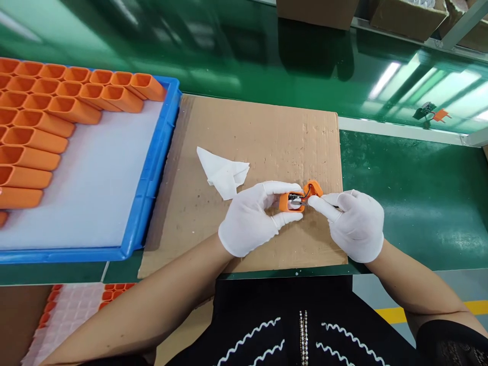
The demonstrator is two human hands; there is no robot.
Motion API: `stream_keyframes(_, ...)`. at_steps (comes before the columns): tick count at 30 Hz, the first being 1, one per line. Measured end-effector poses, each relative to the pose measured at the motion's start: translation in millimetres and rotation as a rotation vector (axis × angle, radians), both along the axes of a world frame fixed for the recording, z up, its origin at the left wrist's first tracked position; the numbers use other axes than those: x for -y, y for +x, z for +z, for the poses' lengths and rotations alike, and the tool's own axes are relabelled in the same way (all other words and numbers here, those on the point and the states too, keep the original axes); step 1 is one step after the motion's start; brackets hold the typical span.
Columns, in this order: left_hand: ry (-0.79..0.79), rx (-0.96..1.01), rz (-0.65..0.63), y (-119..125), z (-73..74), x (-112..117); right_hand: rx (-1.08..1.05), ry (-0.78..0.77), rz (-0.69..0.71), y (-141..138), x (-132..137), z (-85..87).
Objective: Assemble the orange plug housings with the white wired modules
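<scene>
My left hand [256, 216], in a white glove, grips a small orange plastic housing [284, 202] between thumb and fingers. Its open end faces right and shows dark and silvery parts inside. Dark wire runs from it to an orange end cap [313, 188], which sits tilted just beyond the opening. My right hand [353, 218], also gloved in white, is closed around a thin metal-tipped tool [299, 203]. The tool's tip reaches into the housing's opening; its grip is mostly hidden by my fingers, so I cannot tell its exact kind. Both hands are over a cardboard sheet [263, 132].
A crumpled white cloth or tissue [224, 175] lies left of centre on the cardboard. At left, a blue tray [131, 244] holds several rows of orange sleeves [34, 157]. A small orange-and-black part [440, 116] lies far right on the green surface. Cardboard boxes [407, 20] stand behind.
</scene>
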State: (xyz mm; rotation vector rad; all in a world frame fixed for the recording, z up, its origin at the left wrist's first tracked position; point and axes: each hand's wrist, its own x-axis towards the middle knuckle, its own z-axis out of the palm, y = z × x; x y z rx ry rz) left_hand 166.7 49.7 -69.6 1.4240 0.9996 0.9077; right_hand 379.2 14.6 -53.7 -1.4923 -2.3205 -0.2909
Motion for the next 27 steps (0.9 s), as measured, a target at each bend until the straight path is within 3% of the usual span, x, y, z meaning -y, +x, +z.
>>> stream_keyframes(3,-0.028,0.013,-0.025,0.0,-3.4,0.2,0.012,-0.047,0.02,3.8,-0.7,-2.3)
stream_keyframes(9,0.009,0.021,-0.021,0.2,-0.9,0.2,-0.095,0.104,-0.029,-2.4,-2.7,1.1)
stream_keyframes(14,0.045,-0.003,0.023,0.5,2.6,0.4,-0.086,0.111,-0.002,-5.9,-0.3,2.6)
stream_keyframes(21,0.04,-0.06,0.038,1.0,2.4,-0.3,0.008,-0.102,0.029,-3.0,1.2,-1.5)
stream_keyframes(27,0.057,-0.079,0.057,-1.3,6.9,-1.0,-0.093,0.133,-0.031,-3.1,0.3,1.0)
